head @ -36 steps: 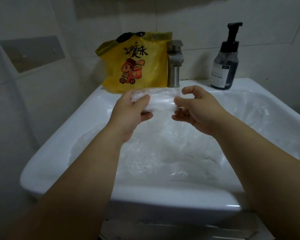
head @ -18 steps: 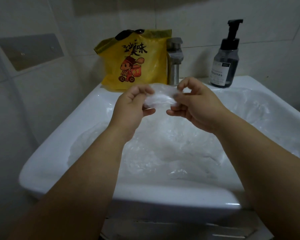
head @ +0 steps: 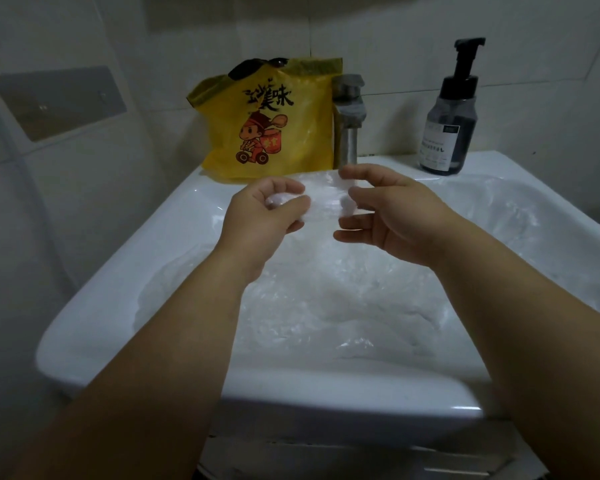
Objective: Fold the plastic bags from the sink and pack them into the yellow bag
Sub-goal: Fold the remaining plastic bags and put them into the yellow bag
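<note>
Just above the middle of the frame, a small folded clear plastic bag (head: 323, 199) is held in the air over the sink (head: 118, 271), stretched between two hands. The left hand (head: 267, 216) has its fingers curled round one end, and the right hand (head: 388, 216) pinches the other end between thumb and forefinger, its lower fingers standing loose. The film looks very light, limp and slick, so it will likely spring open or slide unless pressed flat; the safest hold is probably at the two short ends or along a fold, with the thumb bearing down on the layers. Below the hands, the basin is filled with a crumpled heap of plastic bags (head: 326, 299); they are see-through and overlap, so their number cannot be told. One yellow bag (head: 274, 126) with a cartoon figure stands at the upper centre on the sink's back ledge, its mouth upward, touching one metal tap (head: 349, 116). One dark pump bottle (head: 451, 123) stands at the upper right.
</note>
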Action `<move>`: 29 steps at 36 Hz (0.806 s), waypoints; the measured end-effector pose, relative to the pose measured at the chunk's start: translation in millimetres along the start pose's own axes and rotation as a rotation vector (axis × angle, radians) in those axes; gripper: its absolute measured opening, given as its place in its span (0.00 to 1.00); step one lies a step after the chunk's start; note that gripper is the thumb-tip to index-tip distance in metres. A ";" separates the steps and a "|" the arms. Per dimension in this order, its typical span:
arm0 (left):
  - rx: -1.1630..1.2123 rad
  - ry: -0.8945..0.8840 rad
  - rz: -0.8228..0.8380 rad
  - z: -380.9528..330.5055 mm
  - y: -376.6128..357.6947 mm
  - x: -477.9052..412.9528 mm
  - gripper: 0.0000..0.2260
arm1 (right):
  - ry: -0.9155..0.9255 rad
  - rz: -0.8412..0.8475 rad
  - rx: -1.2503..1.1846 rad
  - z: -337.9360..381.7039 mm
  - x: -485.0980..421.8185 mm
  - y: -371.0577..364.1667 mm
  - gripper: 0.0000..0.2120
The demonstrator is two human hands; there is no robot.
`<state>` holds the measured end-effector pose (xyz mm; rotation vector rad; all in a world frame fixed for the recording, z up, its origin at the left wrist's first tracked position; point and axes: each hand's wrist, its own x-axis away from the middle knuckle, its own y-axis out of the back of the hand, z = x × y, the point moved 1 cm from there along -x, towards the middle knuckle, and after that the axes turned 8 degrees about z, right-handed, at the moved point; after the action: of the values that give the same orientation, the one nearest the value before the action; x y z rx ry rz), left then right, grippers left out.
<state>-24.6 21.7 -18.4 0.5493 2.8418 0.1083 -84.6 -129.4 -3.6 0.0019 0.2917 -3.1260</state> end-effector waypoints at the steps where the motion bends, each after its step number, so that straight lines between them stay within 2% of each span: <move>1: 0.002 -0.001 0.009 -0.5 -0.1 0.6 0.07 | -0.014 0.020 -0.014 0.1 0.7 -0.3 0.12; 6: 0.006 -0.001 0.032 -2.3 0.6 2.2 0.09 | -0.035 0.061 0.007 -1.0 2.9 -4.6 0.09; 9: 0.008 0.000 0.062 -2.6 -0.2 2.3 0.10 | -0.012 -0.003 0.109 -3.7 0.3 -3.6 0.08; 15: -0.158 -0.044 0.084 1.1 2.0 1.6 0.11 | 0.094 -0.131 0.478 -5.7 -3.4 -0.5 0.20; 20: -0.329 -0.115 0.059 2.3 3.4 3.6 0.10 | 0.200 -0.184 0.709 -7.6 -2.9 0.9 0.23; 25: -0.454 -0.151 0.036 3.4 4.0 3.7 0.07 | 0.254 -0.217 0.879 -9.9 -4.7 4.9 0.18; 29: -0.523 -0.147 0.093 4.4 5.1 3.5 0.04 | 0.268 -0.208 1.004 -10.5 -5.9 6.3 0.11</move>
<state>-24.9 27.8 -22.8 0.5408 2.4965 0.7653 -78.6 -133.6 -15.1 0.4019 -1.3414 -3.0572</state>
